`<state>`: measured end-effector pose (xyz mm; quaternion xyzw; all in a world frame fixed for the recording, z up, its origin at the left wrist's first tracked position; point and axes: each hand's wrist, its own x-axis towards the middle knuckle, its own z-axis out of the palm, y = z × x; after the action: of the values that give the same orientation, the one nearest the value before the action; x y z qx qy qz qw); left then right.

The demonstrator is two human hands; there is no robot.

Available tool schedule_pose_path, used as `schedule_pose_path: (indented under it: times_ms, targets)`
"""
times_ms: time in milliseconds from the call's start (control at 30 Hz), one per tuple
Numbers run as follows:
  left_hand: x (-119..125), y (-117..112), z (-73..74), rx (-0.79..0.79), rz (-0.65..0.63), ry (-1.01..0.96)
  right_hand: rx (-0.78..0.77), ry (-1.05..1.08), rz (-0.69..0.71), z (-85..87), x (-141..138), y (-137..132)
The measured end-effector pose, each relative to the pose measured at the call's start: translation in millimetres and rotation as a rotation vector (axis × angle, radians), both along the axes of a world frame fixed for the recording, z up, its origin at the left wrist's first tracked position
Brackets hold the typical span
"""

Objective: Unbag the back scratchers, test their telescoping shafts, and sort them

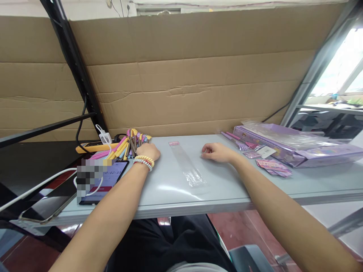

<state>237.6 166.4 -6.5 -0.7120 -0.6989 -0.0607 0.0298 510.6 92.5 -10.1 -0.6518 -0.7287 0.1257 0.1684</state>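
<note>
My left hand (148,152) rests at the edge of a heap of coloured pens (129,145) on the grey table (227,189); its fingers curl into the heap, closed around some pens. Bead bracelets sit on that wrist. My right hand (217,152) lies on the table with its fingers curled loosely, holding nothing I can see. Between both hands lies a long clear plastic sleeve (187,164) with a small pink tag at its far end.
A purple box (297,145) under clear film, pink pens and small pink cards (273,166) lie at the right. A phone (106,181) with a timer, a second phone (48,206) and white cables sit at the left. Cardboard sheets (198,75) wall off the back.
</note>
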Motion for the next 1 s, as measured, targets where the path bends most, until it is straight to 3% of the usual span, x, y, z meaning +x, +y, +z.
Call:
schedule_pose_path:
  times_ms: [333, 600, 700, 800, 900, 1000]
  targets:
    - [5, -7, 2.8, -0.019, 0.009, 0.031, 0.010, -0.022, -0.015, 2.4, -1, -2]
    - [9, -10, -0.3, 0.002, -0.089, 0.008, -0.003, -0.057, -0.008, 2.0, 2, 0]
    - [10, -12, -1.0, 0.062, -0.214, -0.015, 0.011, -0.061, -0.008, 2.4, 1, -1]
    - [14, -14, -4.0, 0.089, -0.462, -0.093, 0.017, -0.066, -0.016, 3.4, 0, -2]
    - [23, -18, -8.5, -0.004, -0.681, -0.137, 0.016, -0.058, -0.021, 3.6, 0, -3]
    - [30, -24, -11.9, -0.172, -0.734, -0.086, 0.015, -0.041, -0.014, 3.2, 1, -2]
